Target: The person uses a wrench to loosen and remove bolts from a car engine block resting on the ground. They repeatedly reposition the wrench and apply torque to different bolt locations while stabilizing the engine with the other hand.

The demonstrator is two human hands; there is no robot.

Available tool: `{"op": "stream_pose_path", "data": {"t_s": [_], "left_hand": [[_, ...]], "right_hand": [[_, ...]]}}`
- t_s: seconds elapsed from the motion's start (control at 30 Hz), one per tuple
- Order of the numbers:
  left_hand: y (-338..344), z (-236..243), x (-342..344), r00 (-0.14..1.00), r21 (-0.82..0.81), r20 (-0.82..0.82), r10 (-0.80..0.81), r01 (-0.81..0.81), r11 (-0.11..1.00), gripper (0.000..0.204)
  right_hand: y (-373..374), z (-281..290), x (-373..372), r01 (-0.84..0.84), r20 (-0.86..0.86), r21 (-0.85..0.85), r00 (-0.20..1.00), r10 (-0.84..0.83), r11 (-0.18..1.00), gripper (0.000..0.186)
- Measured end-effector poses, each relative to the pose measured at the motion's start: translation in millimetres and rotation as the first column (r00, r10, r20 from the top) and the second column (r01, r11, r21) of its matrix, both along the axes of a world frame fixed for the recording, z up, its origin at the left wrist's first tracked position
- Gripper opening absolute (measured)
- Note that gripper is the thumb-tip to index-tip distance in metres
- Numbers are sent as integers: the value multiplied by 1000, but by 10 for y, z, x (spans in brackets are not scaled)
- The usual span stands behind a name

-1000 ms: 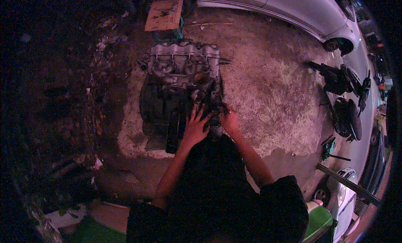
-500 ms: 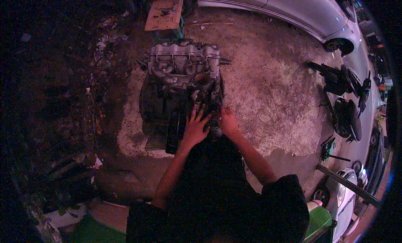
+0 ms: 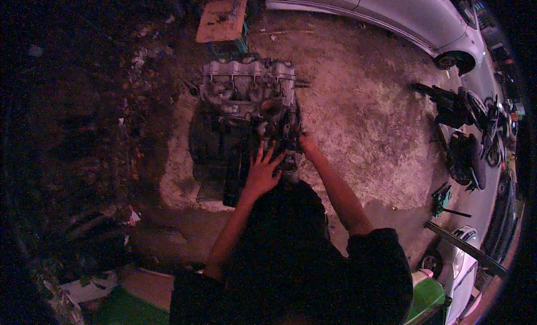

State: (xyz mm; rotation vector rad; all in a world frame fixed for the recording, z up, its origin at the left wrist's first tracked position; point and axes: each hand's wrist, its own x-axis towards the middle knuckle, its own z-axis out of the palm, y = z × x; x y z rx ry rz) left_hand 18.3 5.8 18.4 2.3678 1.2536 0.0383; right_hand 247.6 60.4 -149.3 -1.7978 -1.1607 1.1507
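A dark, grimy car engine (image 3: pixel 249 93) stands on the ground in front of me, its ribbed grey metal top at the far end. Over its near part my left hand (image 3: pixel 264 174) lies open, fingers spread and pointing away from me. At the engine's right side is my right hand (image 3: pixel 308 146), its fingers curled in against the dark parts there. Whatever those fingers hold, if anything, is too dark to make out. The near lower part of the engine is in deep shadow and partly covered by my dark clothing.
Beyond the engine stands a green crate with a brown board (image 3: pixel 224 20) on top. A silver car (image 3: pixel 363 9) is parked at the far side. Motorcycles (image 3: pixel 461 151), a small green object (image 3: pixel 442 199), a dark bar (image 3: pixel 467 248) and a white car (image 3: pixel 460 274) line the right.
My right hand has moved away from me along the engine's right side. My left hand stays spread in nearly the same place.
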Motion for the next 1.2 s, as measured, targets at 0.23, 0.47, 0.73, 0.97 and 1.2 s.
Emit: {"op": "stream_pose_path", "data": {"t_s": [0.23, 0.47, 0.73, 0.97, 1.2], "left_hand": [[1, -82, -36, 1000, 30, -3, -16, 16, 999, 71], [-4, -26, 6, 996, -17, 83, 36, -35, 999, 76], [-6, 92, 13, 1000, -50, -3, 28, -28, 998, 75], [4, 62, 21, 1000, -11, -4, 27, -27, 1000, 66], [1, 116, 27, 999, -60, -4, 39, -39, 997, 73]], "right_hand": [[-97, -515, 188, 224, -655, -448, 576, -489, 865, 25], [-299, -386, 314, 319, -319, -33, 895, -312, 947, 26], [-747, 757, -37, -36, 279, 164, 960, -11, 986, 26], [-753, 1203, -281, -25, 463, 30, 887, 8, 999, 32], [-815, 1221, -267, -183, 469, 83, 874, 124, 980, 32]]}}
